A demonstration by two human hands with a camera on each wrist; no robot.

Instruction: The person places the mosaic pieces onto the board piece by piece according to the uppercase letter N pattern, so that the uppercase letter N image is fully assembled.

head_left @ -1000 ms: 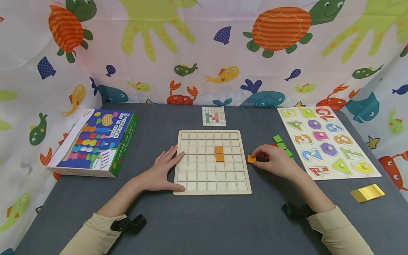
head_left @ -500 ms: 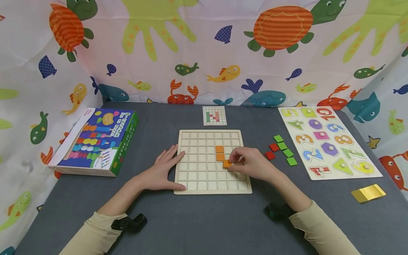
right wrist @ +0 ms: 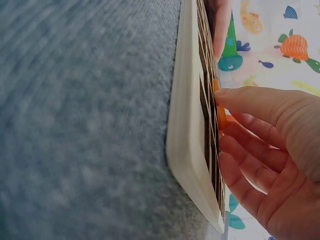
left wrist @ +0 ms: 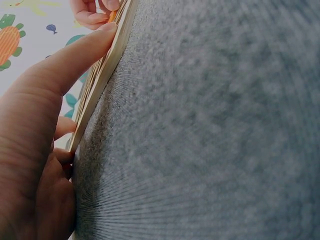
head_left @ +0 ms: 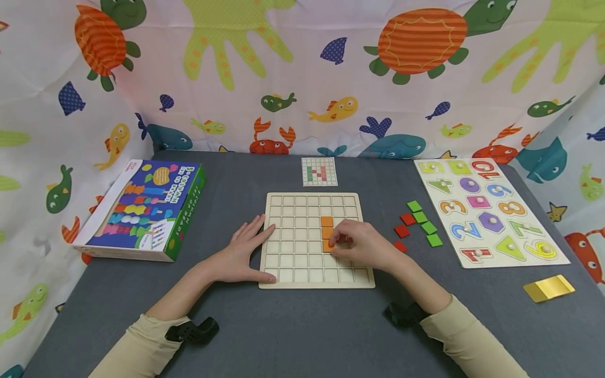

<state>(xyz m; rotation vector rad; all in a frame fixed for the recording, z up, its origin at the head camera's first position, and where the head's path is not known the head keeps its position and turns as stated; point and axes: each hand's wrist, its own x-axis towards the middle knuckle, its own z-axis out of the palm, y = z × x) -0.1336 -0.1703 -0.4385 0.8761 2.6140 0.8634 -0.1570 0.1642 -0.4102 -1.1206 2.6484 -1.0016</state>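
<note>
A wooden grid board [head_left: 293, 261] lies flat in the middle of the table. Two orange square tiles [head_left: 326, 227] sit in its cells, one below the other. Directly below them, my right hand [head_left: 361, 241] pinches a third orange tile [head_left: 326, 245] between thumb and fingers, down at the grid; in the right wrist view the orange tile [right wrist: 221, 117] stands tilted at the thumb tip. My left hand [head_left: 243, 254] rests with spread, straight fingers on the board's left edge. The left wrist view shows the left thumb [left wrist: 75, 62] along that rim.
Right of the board lie red tiles [head_left: 402, 231] and several green tiles [head_left: 428, 227]. A pattern card [head_left: 319, 171] stands behind the board. A number puzzle [head_left: 491, 210] and a gold folded piece [head_left: 549, 288] are on the right, a box [head_left: 142, 210] on the left.
My right hand has carried the orange tile leftward from beside the board onto the grid, below the other two orange tiles. The left hand stays on the board's edge.
</note>
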